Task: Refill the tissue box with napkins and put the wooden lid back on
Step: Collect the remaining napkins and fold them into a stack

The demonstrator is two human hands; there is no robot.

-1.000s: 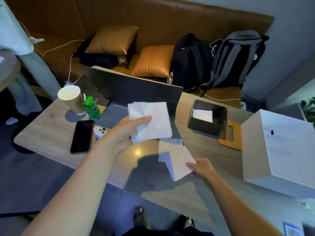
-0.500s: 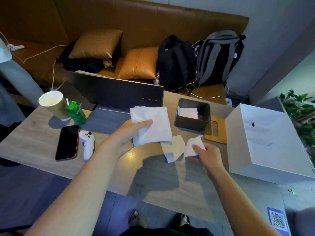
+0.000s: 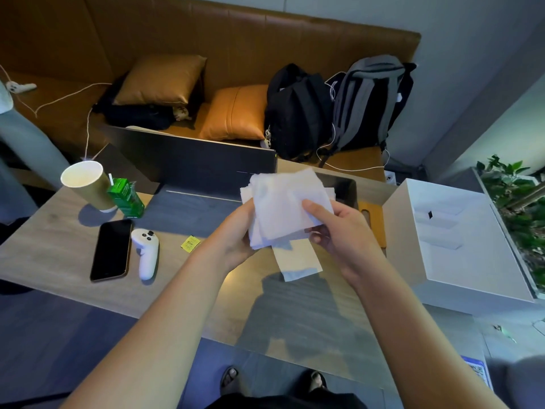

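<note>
A stack of white napkins (image 3: 283, 202) is held up above the table between both hands. My left hand (image 3: 239, 234) grips its left edge from below. My right hand (image 3: 339, 231) pinches its right side, thumb on top. One more napkin (image 3: 298, 261) lies flat on the table just below the stack. The dark tissue box (image 3: 345, 184) stands behind the napkins, mostly hidden by them. The wooden lid (image 3: 372, 214) with its slot lies flat to the right of the box, partly covered by my right hand.
A big white carton (image 3: 460, 240) fills the table's right side. At the left are a paper cup (image 3: 88, 184), a green drink carton (image 3: 126, 196), a phone (image 3: 112, 249) and a white controller (image 3: 147, 252). A dark laptop screen (image 3: 191, 160) stands at the back. A small yellow packet (image 3: 190, 242) lies mid-table.
My right hand lifted a napkin from the table and brought it onto the stack in my left hand. Both hands now hold the stack together, nearer the box.
</note>
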